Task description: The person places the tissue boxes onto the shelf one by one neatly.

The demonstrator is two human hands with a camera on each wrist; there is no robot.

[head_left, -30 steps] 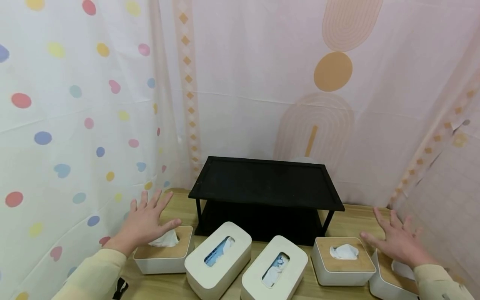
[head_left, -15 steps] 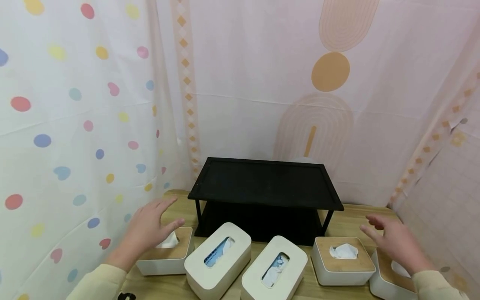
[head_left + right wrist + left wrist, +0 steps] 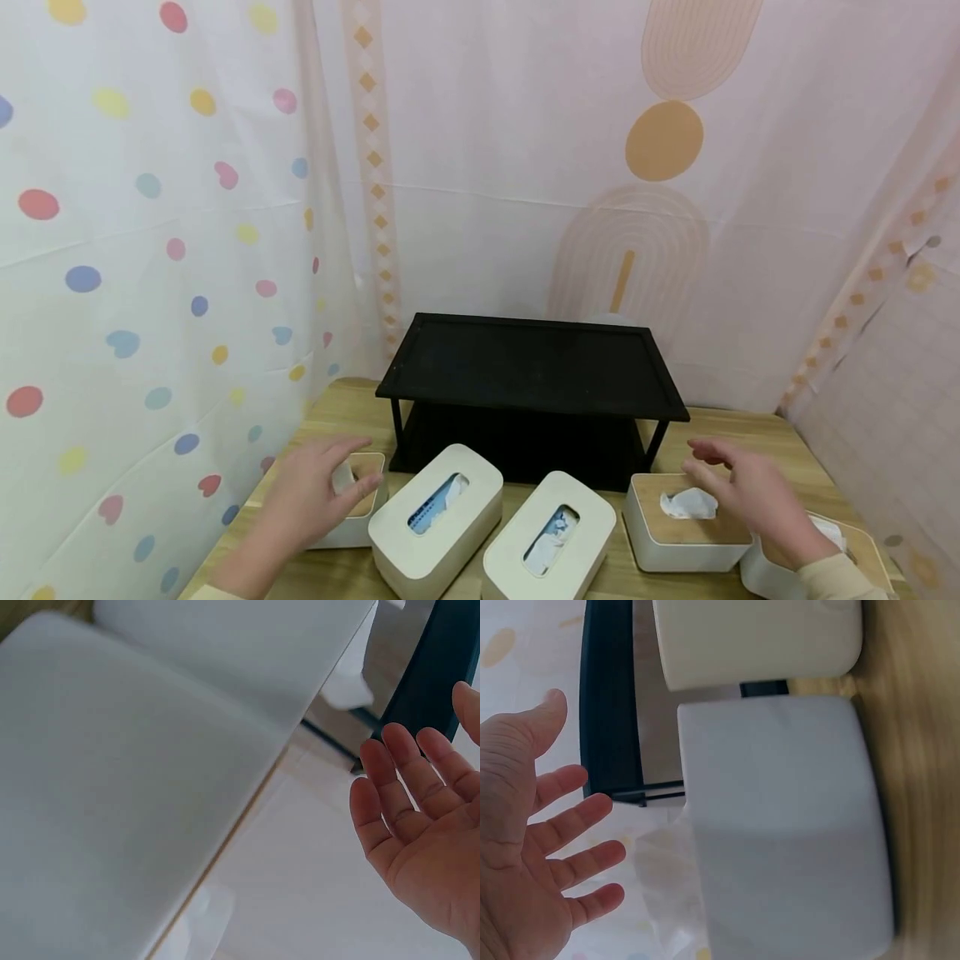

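Note:
My left hand (image 3: 311, 492) hovers over the leftmost wood-topped tissue box (image 3: 371, 500), hiding much of its lid. In the left wrist view its fingers (image 3: 585, 866) are spread and hold nothing, beside the box's white wall (image 3: 780, 832). My right hand (image 3: 750, 496) is above another wood-topped tissue box (image 3: 690, 557), near the tissue (image 3: 690, 503) poking out of it. The right wrist view shows its fingers (image 3: 401, 776) relaxed, apart from the box. Two cream tissue boxes (image 3: 397, 533) (image 3: 592, 521) stand tilted between the hands.
A black two-tier rack (image 3: 532, 362) stands behind the boxes on the wooden table (image 3: 757, 429). One more wood-topped tissue box (image 3: 862, 550) sits at the far right, partly behind the right forearm. Patterned curtains (image 3: 487, 167) enclose the back and sides.
Both hands have come down and inward, their fingers less spread. The right hand has shifted left from the far-right box to over the neighbouring box. The boxes and rack stay put.

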